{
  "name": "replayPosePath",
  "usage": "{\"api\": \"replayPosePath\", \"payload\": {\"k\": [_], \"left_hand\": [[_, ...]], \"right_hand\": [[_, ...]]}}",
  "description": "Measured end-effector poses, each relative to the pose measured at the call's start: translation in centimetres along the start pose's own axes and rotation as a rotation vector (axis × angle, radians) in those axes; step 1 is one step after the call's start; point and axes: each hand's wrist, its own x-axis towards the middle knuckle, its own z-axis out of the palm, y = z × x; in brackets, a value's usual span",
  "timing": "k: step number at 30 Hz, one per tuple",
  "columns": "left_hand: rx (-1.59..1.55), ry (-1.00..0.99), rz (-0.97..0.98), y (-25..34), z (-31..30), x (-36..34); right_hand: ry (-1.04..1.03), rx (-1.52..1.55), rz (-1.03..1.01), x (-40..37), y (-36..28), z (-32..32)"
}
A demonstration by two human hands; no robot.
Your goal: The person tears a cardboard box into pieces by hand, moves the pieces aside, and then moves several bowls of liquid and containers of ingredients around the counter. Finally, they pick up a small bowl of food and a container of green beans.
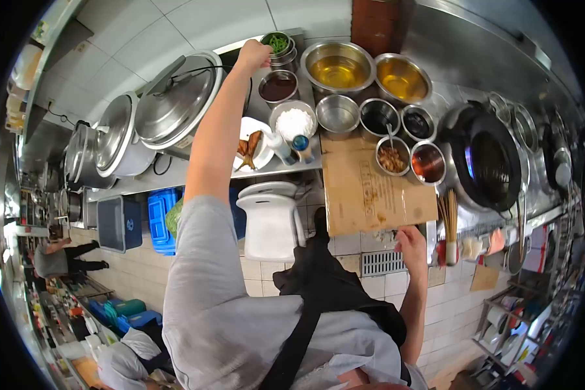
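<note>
My left hand (257,56) reaches to the back counter, its fingers bunched at the left rim of a metal cup of chopped green herbs (277,44). Whether anything is between those fingertips is hidden. A cup of dark red sauce (278,86) sits just in front, with a bowl of white powder (294,122) nearer me. My right hand (411,247) hangs at the front edge of a cardboard sheet (370,198), fingers loosely curled and apart, with nothing visible in them. A cup of brown bits with a spoon (392,159) stands on the cardboard.
Two bowls of yellow oil (338,70) (403,79) stand at the back. A black wok (491,159) is on the right, large lidded pots (175,101) on the left. A white stool (270,227) stands below the counter. Other people (52,259) (127,361) are at lower left.
</note>
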Motion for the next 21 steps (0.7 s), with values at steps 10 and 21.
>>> {"api": "replayPosePath", "payload": {"k": [10,21], "left_hand": [[0.42,0.095,-0.226,-8.8,2.6,16.5],[0.03,-0.071,-0.232,-9.8,1.2,20.5]], "right_hand": [[-0.321,-0.235,-0.22,23.5,-23.2,15.4],[-0.249,-0.349,-0.303,54.0,-34.6,36.1]]}}
